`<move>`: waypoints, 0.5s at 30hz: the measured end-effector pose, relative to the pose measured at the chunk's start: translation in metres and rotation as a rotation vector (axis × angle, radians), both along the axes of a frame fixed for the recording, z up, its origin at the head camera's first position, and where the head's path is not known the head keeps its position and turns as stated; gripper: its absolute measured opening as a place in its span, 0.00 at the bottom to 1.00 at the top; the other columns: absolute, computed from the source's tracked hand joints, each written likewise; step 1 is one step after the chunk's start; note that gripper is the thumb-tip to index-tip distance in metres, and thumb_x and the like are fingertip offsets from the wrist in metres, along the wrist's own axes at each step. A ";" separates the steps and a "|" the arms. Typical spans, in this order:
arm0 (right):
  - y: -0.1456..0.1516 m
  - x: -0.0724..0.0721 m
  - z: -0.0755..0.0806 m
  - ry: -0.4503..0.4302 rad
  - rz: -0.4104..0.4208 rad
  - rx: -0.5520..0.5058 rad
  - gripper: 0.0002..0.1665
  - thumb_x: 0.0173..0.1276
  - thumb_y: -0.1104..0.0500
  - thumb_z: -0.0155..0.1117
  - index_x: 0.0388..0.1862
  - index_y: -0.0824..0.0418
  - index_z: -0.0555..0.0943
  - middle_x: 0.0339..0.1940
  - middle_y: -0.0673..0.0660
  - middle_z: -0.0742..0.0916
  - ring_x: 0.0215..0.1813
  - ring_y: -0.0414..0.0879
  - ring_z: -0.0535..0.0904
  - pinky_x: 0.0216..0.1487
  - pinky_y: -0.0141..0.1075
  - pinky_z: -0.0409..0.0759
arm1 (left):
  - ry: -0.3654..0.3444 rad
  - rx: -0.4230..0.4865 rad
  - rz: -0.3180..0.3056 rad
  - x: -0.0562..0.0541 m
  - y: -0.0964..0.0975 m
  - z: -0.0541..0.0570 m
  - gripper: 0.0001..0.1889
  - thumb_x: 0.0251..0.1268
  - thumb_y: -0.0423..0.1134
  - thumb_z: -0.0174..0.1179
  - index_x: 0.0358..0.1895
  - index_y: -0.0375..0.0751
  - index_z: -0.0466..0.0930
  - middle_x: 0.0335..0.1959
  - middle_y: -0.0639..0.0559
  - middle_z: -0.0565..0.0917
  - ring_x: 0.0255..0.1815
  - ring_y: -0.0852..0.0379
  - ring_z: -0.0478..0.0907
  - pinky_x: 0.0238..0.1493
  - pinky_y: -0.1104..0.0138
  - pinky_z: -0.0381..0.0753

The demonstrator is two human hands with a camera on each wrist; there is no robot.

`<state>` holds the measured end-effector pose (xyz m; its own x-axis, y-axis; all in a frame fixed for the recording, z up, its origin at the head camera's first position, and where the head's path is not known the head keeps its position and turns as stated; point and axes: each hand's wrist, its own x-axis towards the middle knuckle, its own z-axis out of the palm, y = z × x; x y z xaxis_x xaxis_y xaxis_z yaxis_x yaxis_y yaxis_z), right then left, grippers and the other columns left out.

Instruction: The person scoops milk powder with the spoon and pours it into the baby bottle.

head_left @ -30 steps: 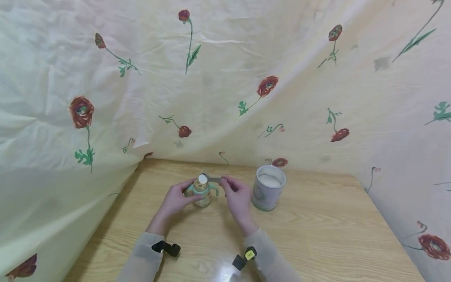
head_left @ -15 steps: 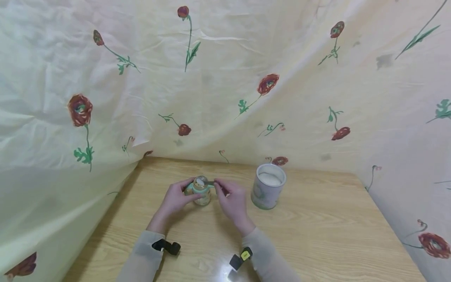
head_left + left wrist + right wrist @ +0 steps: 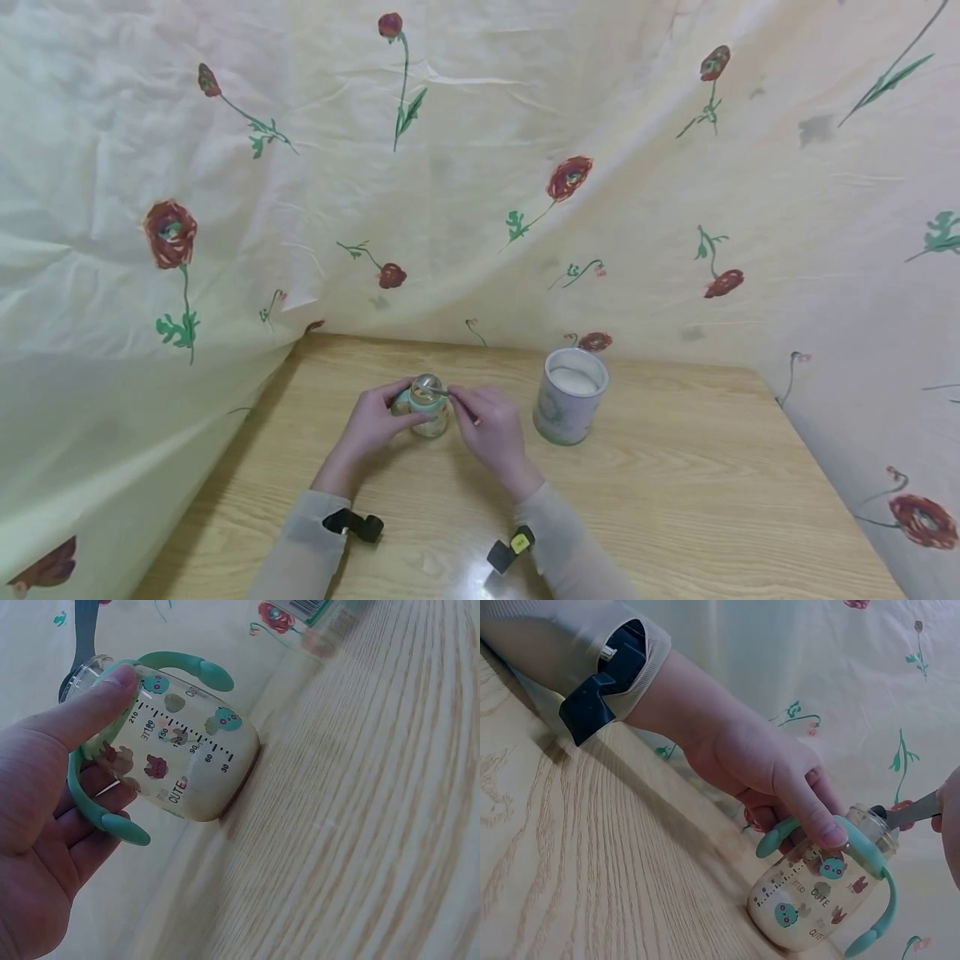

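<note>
A clear baby bottle (image 3: 431, 427) with green handles stands upright on the table. My left hand (image 3: 378, 422) grips it around the neck, thumb across the front in the left wrist view. Printed measuring marks and small cartoon animals cover the bottle (image 3: 176, 742), and something pale lies in its bottom. My right hand (image 3: 493, 423) pinches the handle of a grey scoop (image 3: 919, 810). The scoop's bowl is tipped over at the bottle's open mouth, partly hidden by the rim. Only the edge of my right hand (image 3: 950, 825) shows in the right wrist view.
An open can (image 3: 567, 412) of white powder stands to the right of my right hand. The wooden table (image 3: 675, 483) extends right and forward. A flowered cloth (image 3: 465, 208) hangs behind the table and along both sides.
My right hand has moved left and rolled over, tipping the scoop at the bottle's mouth. White powder heaped in the scoop earlier no longer shows there. My left hand stays around the bottle.
</note>
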<state>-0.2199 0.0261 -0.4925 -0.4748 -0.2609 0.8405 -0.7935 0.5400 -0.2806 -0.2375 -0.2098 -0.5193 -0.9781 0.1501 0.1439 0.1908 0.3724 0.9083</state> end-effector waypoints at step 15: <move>0.000 0.002 0.000 0.063 -0.012 0.061 0.11 0.65 0.69 0.79 0.46 0.64 0.92 0.35 0.54 0.92 0.34 0.45 0.85 0.34 0.30 0.85 | 0.017 -0.014 0.000 -0.001 0.001 -0.001 0.39 0.57 0.51 0.83 0.73 0.48 0.81 0.68 0.48 0.84 0.72 0.44 0.78 0.76 0.47 0.72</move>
